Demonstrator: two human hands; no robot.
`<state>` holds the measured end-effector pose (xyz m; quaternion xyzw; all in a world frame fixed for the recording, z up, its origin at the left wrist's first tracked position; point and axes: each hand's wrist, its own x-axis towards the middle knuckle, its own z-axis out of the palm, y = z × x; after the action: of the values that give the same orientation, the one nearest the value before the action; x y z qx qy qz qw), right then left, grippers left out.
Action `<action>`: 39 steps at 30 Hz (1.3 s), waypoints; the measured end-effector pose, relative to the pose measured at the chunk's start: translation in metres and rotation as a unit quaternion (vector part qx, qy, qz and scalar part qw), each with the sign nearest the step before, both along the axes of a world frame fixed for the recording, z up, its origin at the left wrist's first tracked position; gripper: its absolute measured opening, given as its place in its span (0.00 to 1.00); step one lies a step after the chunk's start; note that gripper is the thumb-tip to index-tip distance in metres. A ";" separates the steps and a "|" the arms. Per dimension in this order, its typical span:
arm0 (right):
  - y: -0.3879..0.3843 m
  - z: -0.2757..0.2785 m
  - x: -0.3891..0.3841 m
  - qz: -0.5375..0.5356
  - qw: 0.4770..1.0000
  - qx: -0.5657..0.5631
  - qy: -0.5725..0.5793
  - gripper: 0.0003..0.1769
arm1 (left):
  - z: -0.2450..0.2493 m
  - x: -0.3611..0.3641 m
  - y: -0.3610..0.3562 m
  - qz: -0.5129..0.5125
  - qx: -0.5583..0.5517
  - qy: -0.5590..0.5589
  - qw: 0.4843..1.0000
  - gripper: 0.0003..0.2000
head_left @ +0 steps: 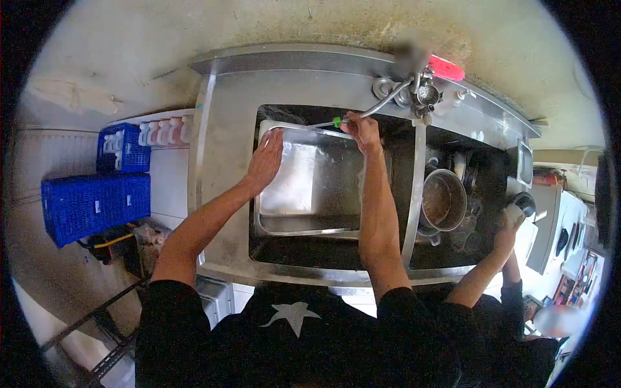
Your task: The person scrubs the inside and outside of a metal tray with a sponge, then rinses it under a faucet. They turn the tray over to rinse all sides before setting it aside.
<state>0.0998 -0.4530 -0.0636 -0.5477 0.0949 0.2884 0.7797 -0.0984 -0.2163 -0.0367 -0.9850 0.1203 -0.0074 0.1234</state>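
A rectangular metal pan lies in the left basin of a steel sink. My left hand rests on the pan's left side, fingers stretched out along the rim. My right hand is closed around the end of the faucet spout, above the pan's far right corner. A green nozzle tip sticks out left of that hand, and a thin stream of water runs from it across the pan's far edge. Wet, shiny patches show on the pan's floor. My right forearm hides part of the pan's right side.
In the right basin stand a round metal pot and other dishes. A co-worker's hand holds a dark round item at the basin's right. Blue crates and several bottles are at left. A red object lies behind the faucet.
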 end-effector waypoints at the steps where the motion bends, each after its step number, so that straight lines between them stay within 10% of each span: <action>1: -0.005 -0.008 0.003 0.010 0.998 -0.055 -0.013 0.09 | 0.010 -0.003 -0.006 0.004 0.072 0.025 0.997 0.21; 4: -0.041 -0.109 0.029 0.027 0.913 -0.371 -0.167 0.10 | 0.026 -0.005 -0.023 0.028 0.211 0.078 0.974 0.24; 8: -0.069 -0.082 0.019 0.039 0.831 -0.483 -0.274 0.10 | 0.000 -0.002 -0.016 0.059 0.121 0.030 0.990 0.25; 12: -0.093 -0.180 0.051 0.020 0.914 -0.331 -0.233 0.11 | 0.022 -0.012 -0.008 0.110 -0.167 -0.052 0.978 0.27; 17: -0.061 -0.085 0.019 0.006 0.989 -0.097 -0.110 0.10 | -0.012 -0.043 -0.006 0.460 -0.369 -0.071 0.805 0.21; 26: -0.085 -0.077 0.021 -0.016 0.867 -0.450 -0.214 0.24 | 0.036 -0.046 -0.036 0.324 -0.545 -0.177 0.752 0.16; 29: -0.111 -0.114 0.044 0.099 0.731 -0.621 -0.264 0.21 | 0.080 -0.041 -0.070 0.392 -0.568 -0.157 0.706 0.13; 32: -0.086 -0.041 0.006 -0.017 0.865 -0.461 -0.198 0.16 | 0.111 -0.037 -0.098 0.392 -0.580 -0.170 0.693 0.09; 33: -0.092 -0.073 0.013 -0.009 0.779 -0.561 -0.279 0.17 | 0.118 -0.037 -0.105 0.383 -0.585 -0.179 0.692 0.08; 39: -0.069 -0.058 0.002 -0.030 0.795 -0.541 -0.271 0.19 | 0.170 -0.054 -0.124 0.341 -0.484 -0.181 0.786 0.08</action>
<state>0.1022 -0.5215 -0.1215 -0.9331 0.0363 0.0064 0.3578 -0.1521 -0.3398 0.1334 -0.8732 -0.2668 -0.2001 -0.3554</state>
